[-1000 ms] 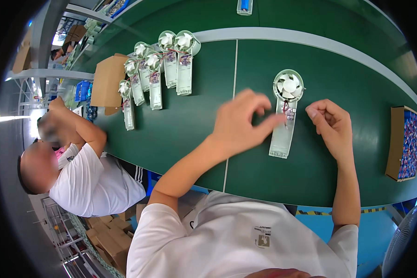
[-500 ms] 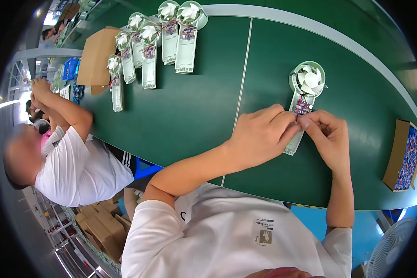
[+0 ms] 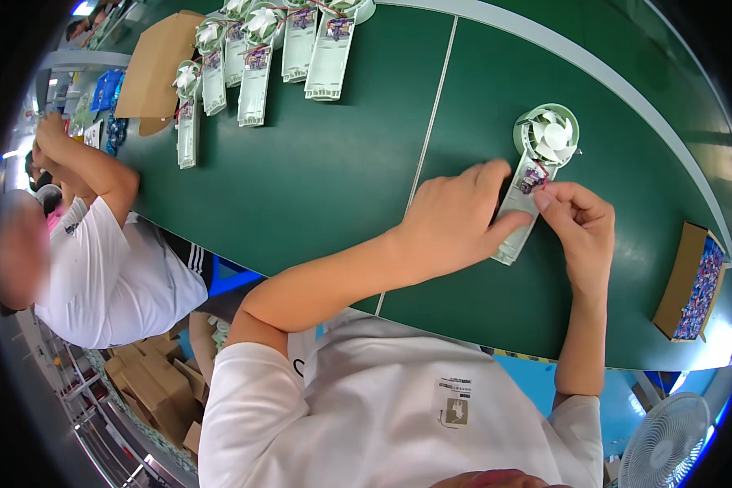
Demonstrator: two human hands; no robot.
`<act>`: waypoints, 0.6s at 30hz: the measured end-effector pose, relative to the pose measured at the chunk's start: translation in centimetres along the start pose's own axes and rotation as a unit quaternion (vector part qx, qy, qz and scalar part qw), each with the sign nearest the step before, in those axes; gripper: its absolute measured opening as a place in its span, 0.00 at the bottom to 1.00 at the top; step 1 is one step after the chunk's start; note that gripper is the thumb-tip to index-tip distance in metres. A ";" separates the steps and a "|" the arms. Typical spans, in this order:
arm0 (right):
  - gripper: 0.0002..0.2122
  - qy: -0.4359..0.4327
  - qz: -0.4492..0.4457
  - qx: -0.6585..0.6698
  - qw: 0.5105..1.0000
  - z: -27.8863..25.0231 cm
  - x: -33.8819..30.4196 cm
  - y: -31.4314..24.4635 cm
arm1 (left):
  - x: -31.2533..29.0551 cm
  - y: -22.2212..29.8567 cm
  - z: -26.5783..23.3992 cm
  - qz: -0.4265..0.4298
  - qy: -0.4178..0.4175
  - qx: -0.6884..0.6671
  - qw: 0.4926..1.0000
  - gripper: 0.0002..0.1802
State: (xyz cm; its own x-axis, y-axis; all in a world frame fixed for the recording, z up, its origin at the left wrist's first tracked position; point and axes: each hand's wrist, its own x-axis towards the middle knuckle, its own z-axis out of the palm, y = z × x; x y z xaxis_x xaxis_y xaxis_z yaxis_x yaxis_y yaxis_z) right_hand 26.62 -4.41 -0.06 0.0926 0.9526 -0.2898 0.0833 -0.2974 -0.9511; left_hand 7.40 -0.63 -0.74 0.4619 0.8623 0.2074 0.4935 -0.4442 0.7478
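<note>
A pale green handheld fan [image 3: 512,232] lies on the green table before me, its white blades [image 3: 551,136] at the far end. Its casing shows a purple circuit board [image 3: 532,178] with thin red wires beside it. My right hand [image 3: 584,228] is closed at the board's right edge, thumb and forefinger pinching a red wire [image 3: 543,169]; its end is hidden by the fingertips. Just left of the casing is my left hand [image 3: 451,215], fingers apart and holding nothing. Its thumb reaches over the casing below the board; whether it touches cannot be told.
Several similar open fans [image 3: 254,85] lie at the far left beside a cardboard flap [image 3: 156,69]. A box of small colourful parts [image 3: 695,285] stands at the right edge. A co-worker [image 3: 110,268] sits to my left. A floor fan [image 3: 667,439] stands at lower right.
My left hand has let go near the board and drawn slightly left, its fingers spreading. My right hand stays pinched by the board. The view has shifted slightly.
</note>
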 end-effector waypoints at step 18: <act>0.06 0.080 -0.253 -0.250 0.931 1.2 0.4 -0.6 | -0.3 -0.5 0.4 0.011 -0.072 0.010 0.997 0.16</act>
State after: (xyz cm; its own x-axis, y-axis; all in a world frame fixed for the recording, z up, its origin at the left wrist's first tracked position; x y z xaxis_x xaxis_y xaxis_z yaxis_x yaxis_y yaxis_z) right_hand 25.41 -3.75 0.26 0.0590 0.9690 0.2400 0.6050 0.1565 -0.7807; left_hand 7.32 -0.75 -1.37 0.5724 0.8096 0.1297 0.4966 -0.4682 0.7309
